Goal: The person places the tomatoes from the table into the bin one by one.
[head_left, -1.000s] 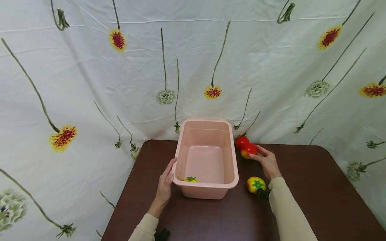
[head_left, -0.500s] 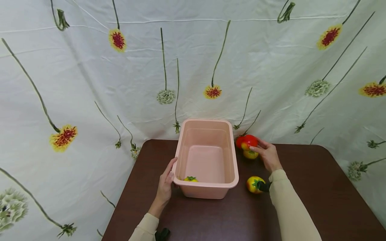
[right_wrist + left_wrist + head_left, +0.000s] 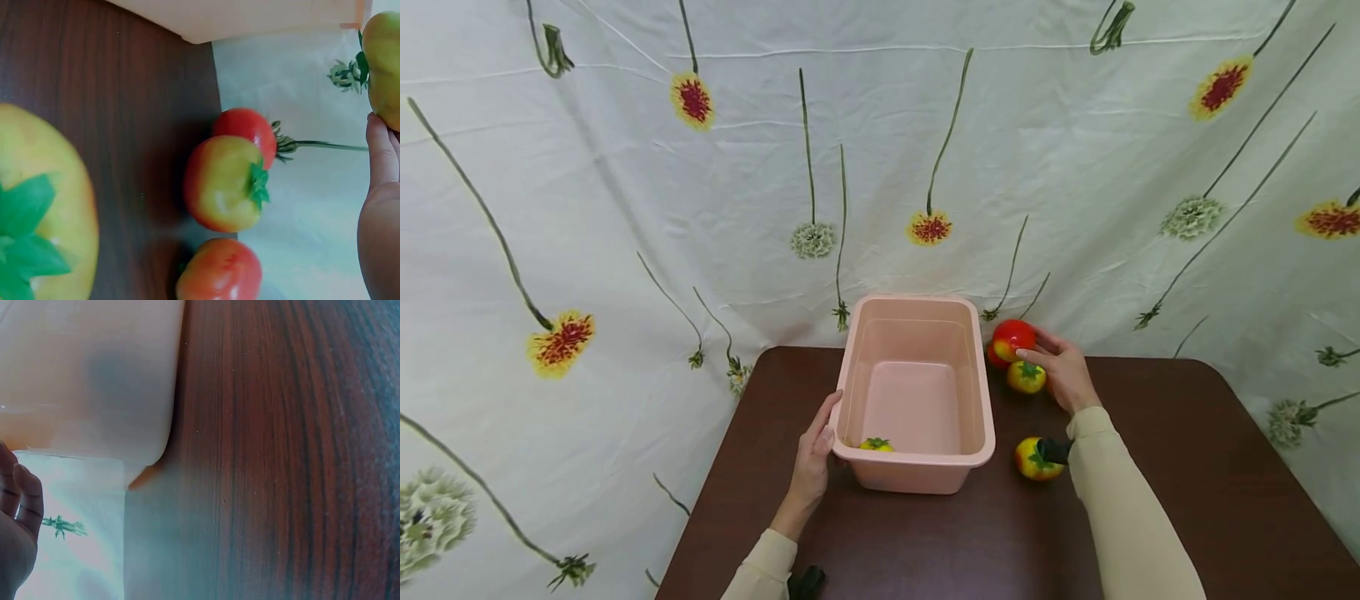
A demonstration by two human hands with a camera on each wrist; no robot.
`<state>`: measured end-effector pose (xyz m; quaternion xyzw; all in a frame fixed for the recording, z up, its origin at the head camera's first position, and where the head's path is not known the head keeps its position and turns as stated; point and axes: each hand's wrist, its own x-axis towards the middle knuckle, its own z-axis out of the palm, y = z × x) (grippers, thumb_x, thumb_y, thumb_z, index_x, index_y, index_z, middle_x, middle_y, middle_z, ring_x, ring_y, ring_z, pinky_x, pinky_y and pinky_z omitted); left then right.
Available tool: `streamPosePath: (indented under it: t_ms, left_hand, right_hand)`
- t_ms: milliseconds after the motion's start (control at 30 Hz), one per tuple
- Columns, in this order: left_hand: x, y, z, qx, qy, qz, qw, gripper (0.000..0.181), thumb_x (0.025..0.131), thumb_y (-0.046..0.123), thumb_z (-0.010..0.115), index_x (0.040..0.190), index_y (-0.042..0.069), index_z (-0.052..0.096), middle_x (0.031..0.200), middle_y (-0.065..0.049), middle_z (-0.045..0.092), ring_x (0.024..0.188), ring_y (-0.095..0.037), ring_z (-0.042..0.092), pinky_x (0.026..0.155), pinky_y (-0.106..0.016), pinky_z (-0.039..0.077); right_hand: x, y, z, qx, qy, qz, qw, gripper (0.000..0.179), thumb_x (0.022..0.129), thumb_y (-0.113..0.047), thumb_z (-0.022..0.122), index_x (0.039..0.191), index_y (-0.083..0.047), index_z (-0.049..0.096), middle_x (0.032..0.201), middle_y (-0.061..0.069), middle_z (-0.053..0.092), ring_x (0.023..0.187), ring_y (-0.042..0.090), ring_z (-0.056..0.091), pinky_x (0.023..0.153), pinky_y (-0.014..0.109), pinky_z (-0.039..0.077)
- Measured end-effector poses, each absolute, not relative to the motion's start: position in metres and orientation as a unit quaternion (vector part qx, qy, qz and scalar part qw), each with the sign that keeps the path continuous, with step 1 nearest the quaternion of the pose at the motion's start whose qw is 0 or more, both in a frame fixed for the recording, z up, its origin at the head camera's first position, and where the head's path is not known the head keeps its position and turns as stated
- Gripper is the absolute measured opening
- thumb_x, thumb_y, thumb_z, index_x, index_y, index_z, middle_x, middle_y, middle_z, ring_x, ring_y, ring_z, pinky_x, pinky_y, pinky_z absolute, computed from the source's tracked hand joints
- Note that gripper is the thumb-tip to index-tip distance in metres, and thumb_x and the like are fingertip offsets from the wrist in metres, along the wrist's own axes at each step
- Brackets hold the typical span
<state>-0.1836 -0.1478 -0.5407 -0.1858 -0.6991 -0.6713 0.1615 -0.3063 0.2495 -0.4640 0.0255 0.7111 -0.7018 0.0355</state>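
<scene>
My right hand (image 3: 1067,372) holds a red-and-yellow persimmon (image 3: 1013,336) just right of the pink plastic tub (image 3: 912,460), at the table's far side. In the right wrist view the same persimmon (image 3: 384,69) shows yellow at the fingertips, with a green calyx. Below it in the head view sits another yellow persimmon (image 3: 1026,377); a red one (image 3: 996,356) is partly hidden behind the held fruit. One more persimmon (image 3: 1036,460) lies near my right wrist. My left hand (image 3: 811,462) grips the tub's left rim near the front corner. Inside that corner, a persimmon (image 3: 876,445) shows its top.
A further red persimmon (image 3: 219,272) lies at the bottom of the right wrist view. The dark wooden table (image 3: 955,542) extends to both sides of the tub. A white flowered cloth (image 3: 880,167) hangs behind its far edge.
My right hand has lifted the held persimmon up and slightly left, uncovering the yellow one beneath it. The left hand and the tub have stayed in place.
</scene>
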Motion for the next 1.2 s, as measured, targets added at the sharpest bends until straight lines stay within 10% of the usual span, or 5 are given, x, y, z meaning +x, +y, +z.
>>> streamPosePath:
  t_ms: [233, 733, 1200]
  left_hand:
    - [-0.183, -0.149, -0.538, -0.181, -0.707, -0.664, 0.165, 0.052, 0.095, 0.012, 0.034, 0.146, 0.005, 0.041, 0.118, -0.028, 0.055, 0.052, -0.024, 0.048, 0.042, -0.043, 0.042]
    - [-0.171, -0.144, -0.514, -0.176, -0.718, -0.655, 0.154, 0.053, 0.093, 0.002, 0.031, 0.144, -0.006, 0.038, 0.136, -0.032, 0.046, 0.061, -0.007, 0.050, 0.046, -0.035, 0.046]
    - [-0.182, -0.148, -0.539, -0.162, -0.721, -0.654, 0.161, 0.051, 0.097, 0.021, 0.035, 0.146, 0.012, 0.042, 0.135, -0.021, 0.050, 0.057, -0.020, 0.047, 0.044, -0.045, 0.043]
  right_hand:
    - [-0.308, 0.244, -0.451, 0.012, 0.714, -0.699, 0.036, 0.083, 0.081, -0.027, 0.077, 0.151, -0.011, 0.035, 0.152, 0.016, 0.040, 0.119, 0.012, 0.054, 0.097, 0.022, 0.049]
    - [-0.311, 0.215, -0.427, -0.009, 0.728, -0.685, 0.024, 0.074, 0.084, -0.022, 0.075, 0.148, -0.013, 0.041, 0.149, 0.013, 0.045, 0.135, 0.029, 0.047, 0.105, 0.033, 0.044]
    - [-0.315, 0.189, -0.424, -0.051, 0.741, -0.669, 0.031, 0.066, 0.085, -0.017, 0.074, 0.144, -0.014, 0.047, 0.145, 0.011, 0.050, 0.132, 0.030, 0.051, 0.103, 0.036, 0.045]
